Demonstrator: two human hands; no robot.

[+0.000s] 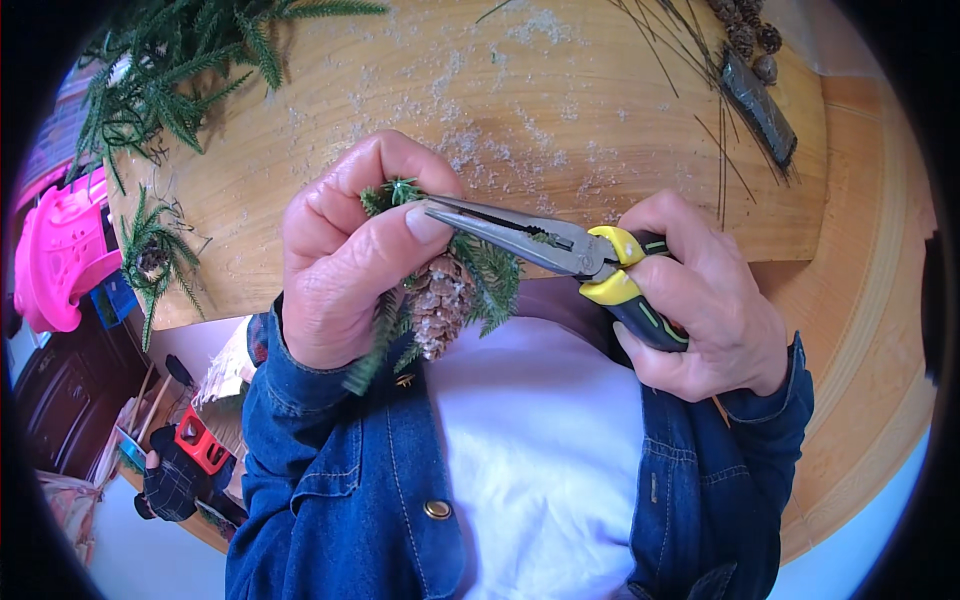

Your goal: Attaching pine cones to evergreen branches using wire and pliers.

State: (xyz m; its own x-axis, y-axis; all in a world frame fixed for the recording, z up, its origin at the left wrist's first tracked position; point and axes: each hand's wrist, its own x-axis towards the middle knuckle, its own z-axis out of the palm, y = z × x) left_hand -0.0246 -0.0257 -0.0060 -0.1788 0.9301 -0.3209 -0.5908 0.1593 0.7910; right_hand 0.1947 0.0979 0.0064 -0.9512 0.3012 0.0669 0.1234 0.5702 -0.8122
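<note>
My left hand (345,235) pinches the top of a small green artificial pine sprig (490,285) between thumb and forefinger. From the sprig hangs a brown pine cone (441,305) with pale, frosted scales, held in front of my chest. In my right hand (705,305) are long-nose pliers (535,240) with yellow and black handles. Their jaws point left, slightly parted, and the tips reach the top of the sprig beside my left thumb. Whether the tips grip a wire there is too small to tell.
Green artificial branches (190,75) are heaped at the table's far left, with a separate sprig (155,255) nearer. Thin dark wires (722,160), a dark wrapped bundle (757,105) and pine cones (742,40) lie far right. White flakes dust the wooden table (350,90). A pink chair (62,250) stands left.
</note>
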